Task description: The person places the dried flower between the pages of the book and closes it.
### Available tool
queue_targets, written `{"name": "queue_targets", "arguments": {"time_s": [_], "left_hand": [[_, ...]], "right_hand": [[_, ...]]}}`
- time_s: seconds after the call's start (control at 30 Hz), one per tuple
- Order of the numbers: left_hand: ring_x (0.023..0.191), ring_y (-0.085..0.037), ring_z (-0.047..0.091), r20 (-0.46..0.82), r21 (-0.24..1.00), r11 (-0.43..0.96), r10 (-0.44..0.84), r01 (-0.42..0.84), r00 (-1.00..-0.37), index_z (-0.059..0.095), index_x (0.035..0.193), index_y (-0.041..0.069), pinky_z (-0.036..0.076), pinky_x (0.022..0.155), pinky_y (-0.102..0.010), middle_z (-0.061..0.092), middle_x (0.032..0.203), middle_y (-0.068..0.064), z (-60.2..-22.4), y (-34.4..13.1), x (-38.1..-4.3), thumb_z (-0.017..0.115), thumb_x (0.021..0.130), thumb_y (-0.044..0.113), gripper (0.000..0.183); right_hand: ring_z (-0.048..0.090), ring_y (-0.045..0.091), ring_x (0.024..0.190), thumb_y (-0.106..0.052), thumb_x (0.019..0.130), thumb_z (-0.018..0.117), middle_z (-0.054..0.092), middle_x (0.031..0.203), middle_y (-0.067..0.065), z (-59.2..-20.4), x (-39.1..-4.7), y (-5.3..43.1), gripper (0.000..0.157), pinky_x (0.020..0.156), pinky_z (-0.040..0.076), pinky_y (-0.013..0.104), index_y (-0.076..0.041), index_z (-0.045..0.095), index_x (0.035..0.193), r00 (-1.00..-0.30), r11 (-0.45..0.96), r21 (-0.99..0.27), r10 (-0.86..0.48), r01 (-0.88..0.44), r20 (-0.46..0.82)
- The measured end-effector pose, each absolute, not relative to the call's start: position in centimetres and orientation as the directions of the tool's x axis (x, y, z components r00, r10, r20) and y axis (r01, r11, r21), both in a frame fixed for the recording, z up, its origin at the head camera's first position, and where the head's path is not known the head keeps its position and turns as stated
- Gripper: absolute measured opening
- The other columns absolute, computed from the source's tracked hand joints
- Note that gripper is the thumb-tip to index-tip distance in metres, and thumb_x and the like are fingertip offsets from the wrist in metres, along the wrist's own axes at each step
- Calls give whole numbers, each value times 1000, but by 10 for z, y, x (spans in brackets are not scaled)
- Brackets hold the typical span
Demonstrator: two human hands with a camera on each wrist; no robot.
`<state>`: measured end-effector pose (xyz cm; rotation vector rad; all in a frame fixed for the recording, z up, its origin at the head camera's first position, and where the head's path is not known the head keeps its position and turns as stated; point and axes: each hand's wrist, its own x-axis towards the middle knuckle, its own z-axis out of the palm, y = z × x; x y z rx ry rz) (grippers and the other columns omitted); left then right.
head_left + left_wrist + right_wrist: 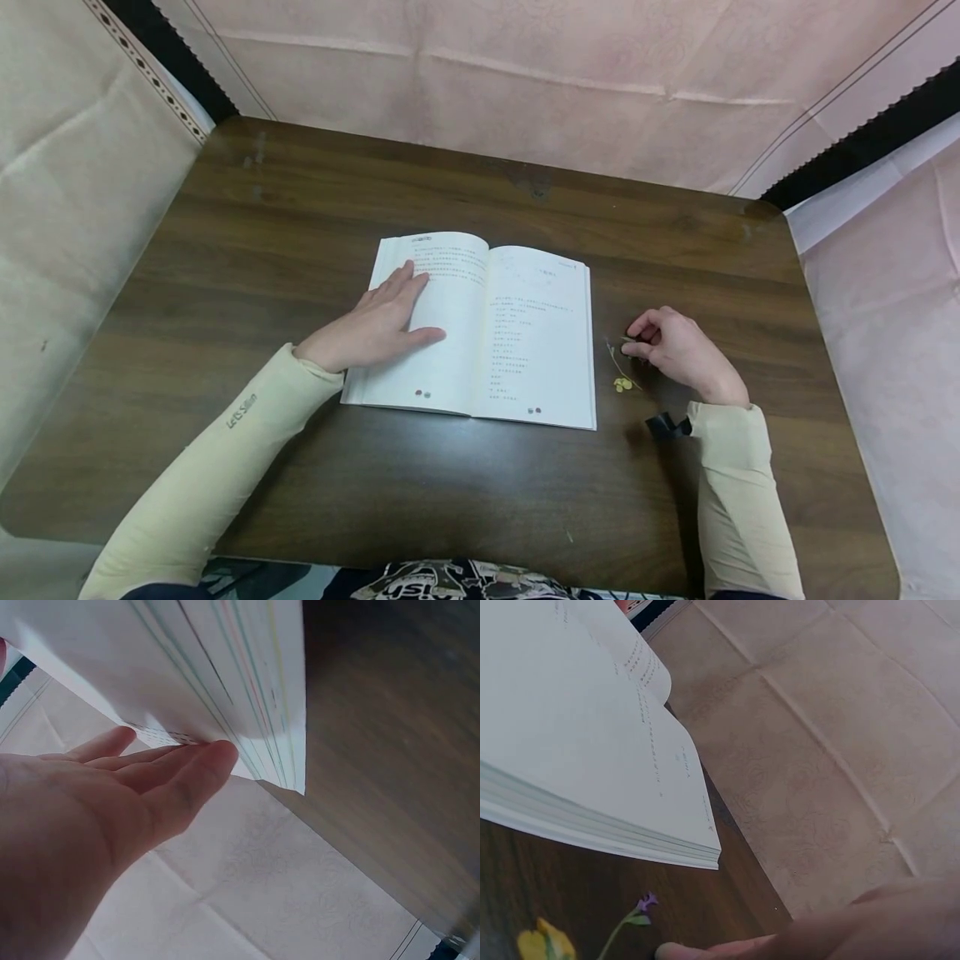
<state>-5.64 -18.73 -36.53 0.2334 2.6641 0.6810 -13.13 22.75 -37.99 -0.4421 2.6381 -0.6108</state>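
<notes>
Head view: an open book (pixel 536 333) lies on the desk (pixel 450 492), at nine o'clock from the right hand (pixel 682 354).
Right grip: thumb and forefinger near together; one cannot tell whether they pinch anything.
Sprig (pixel 617 360): just beside those fingertips, at seven o'clock, stem running eleven to five; right hand nearer.
Yellow flower (pixel 623 384): six o'clock from them.
Left hand (pixel 375 329): released, resting on the left page.

book (pixel 461 333): matt smooth paper | table (pixel 480 483): wood-grained, smooth, soft sheen | drape (pixel 525 92): creased matt cloth | left sleeve (pixel 217 450): cloth, matt
</notes>
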Motion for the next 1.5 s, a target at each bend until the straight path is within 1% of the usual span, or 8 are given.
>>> {"name": "queue_targets", "arguments": {"time_s": [0.37,0.63,0.9,1.2,1.3,1.5], "left_hand": [[149,-27,-2,-318,489,870,244,61,-916,15,155,3,12,116,-54,0,162,-13,-366,-187,-57,55,91,59,93],[149,-29,1,-318,491,868,257,74,-913,16,155,3,13,116,-54,3,162,-15,-365,-187,-56,55,92,57,91],[149,-29,2,-309,496,864,266,84,-913,17,155,3,12,117,-52,4,162,-15,-365,-188,-56,55,92,57,91],[148,-30,2,-308,496,863,276,94,-910,18,154,3,12,117,-52,4,162,-16,-365,-189,-55,53,93,58,90],[148,-30,2,-311,497,863,277,92,-909,18,155,3,12,117,-52,4,162,-16,-366,-190,-55,53,93,58,90],[149,-29,1,-317,502,860,277,87,-907,18,155,4,13,116,-54,3,162,-15,-366,-190,-55,51,93,59,89]], "right_hand": [[56,25,76,-16,89,72,57,94,11,-383,-132,226,13,66,49,35,-7,67,96,-875,864,-466,-364,-190,-320],[56,24,74,-15,90,71,58,92,10,-383,-131,227,9,64,49,34,-8,68,94,-871,863,-461,-377,-207,-315],[56,23,73,-15,90,71,57,91,10,-383,-129,227,9,64,49,34,-8,67,92,-873,857,-467,-384,-216,-301],[55,23,72,-14,90,70,59,90,10,-384,-129,228,7,64,49,34,-9,67,93,-870,860,-469,-376,-199,-319],[57,23,71,-15,90,70,62,87,9,-382,-130,229,9,64,50,35,-8,67,95,-870,858,-474,-376,-197,-319],[61,22,73,-12,89,71,65,88,9,-376,-130,235,20,66,51,35,-4,63,105,-869,851,-486,-381,-197,-315]]}}
